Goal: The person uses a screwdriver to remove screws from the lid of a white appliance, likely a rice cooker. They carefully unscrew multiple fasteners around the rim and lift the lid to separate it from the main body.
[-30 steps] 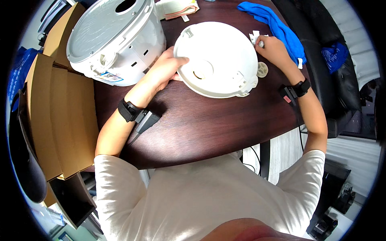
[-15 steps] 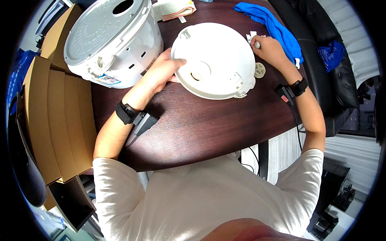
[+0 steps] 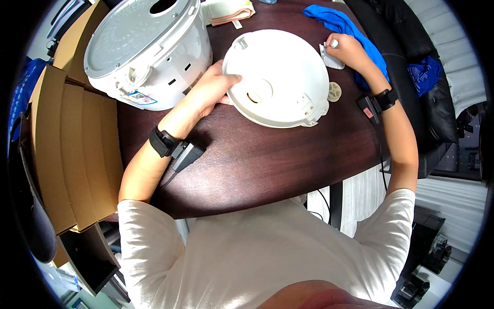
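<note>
My left hand [image 3: 211, 88] grips the left edge of a round white appliance lid [image 3: 288, 67], thumb on top and fingers underneath. The lid has a small oval hole, with a latch or hinge fitting at its near right edge. Past the lid's right side, my right hand [image 3: 350, 51] is closed around a small pale round-ended thing [image 3: 334, 44], mostly hidden in the fingers. Just below that hand lies a flat white piece [image 3: 333, 61], its kind unclear. Close to the lid's right edge rests a small translucent spoked disc [image 3: 334, 92].
At the left of the dark table [image 3: 247, 165] stands a big white rice cooker body [image 3: 159, 67] with a grey top. Beyond are a folded cloth [image 3: 226, 11] and a blue cloth [image 3: 329, 18]. Cardboard [image 3: 77, 149] borders the left; a black sofa [image 3: 411, 41] borders the right.
My right hand has moved slightly away and to the right, uncovering more of the flat white piece below it. My left hand still holds the lid, nearly in place.
</note>
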The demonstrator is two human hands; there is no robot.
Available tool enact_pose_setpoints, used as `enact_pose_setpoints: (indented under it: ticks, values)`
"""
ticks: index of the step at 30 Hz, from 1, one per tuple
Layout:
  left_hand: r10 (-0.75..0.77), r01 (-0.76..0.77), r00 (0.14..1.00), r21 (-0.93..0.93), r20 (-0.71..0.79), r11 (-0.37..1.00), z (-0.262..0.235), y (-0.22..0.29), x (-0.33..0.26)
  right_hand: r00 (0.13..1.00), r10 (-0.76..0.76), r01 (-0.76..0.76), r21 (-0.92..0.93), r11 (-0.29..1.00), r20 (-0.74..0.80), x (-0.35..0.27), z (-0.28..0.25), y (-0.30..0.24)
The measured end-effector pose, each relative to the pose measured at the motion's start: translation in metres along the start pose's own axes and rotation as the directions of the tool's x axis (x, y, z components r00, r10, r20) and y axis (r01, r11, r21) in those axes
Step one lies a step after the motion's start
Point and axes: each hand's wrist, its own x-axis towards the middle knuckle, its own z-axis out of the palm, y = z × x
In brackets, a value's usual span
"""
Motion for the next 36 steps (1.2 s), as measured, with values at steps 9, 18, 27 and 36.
enact_pose_setpoints:
  ticks: [9, 18, 27, 36]
  values:
    - [-0.014, 0.014, 1.0, -0.012, 0.022, 1.0, -0.003, -0.002, 0.002, 0.997, -0.061, 0.059, 0.053, 0.997, 0.052, 0.007, 0.007, 0.008]
    - [0.013, -0.013, 1.0, -0.004, 0.012, 1.0, -0.002, -0.005, 0.003, 0.999, -0.024, 0.03, 0.185, 0.982, -0.038, -0.034, -0.012, -0.008]
    - [0.076, -0.051, 0.993, 0.258, -0.088, 0.965, 0.008, 0.02, -0.013, 0.985, 0.171, -0.173, 0.176, 0.969, 0.023, -0.109, -0.004, -0.009]
    - [0.562, -0.362, 0.821, 0.853, 0.101, 0.376, 0.015, 0.022, -0.038, 0.995, 0.044, -0.035, 0.1, 0.994, -0.089, -0.123, 0.007, -0.011]
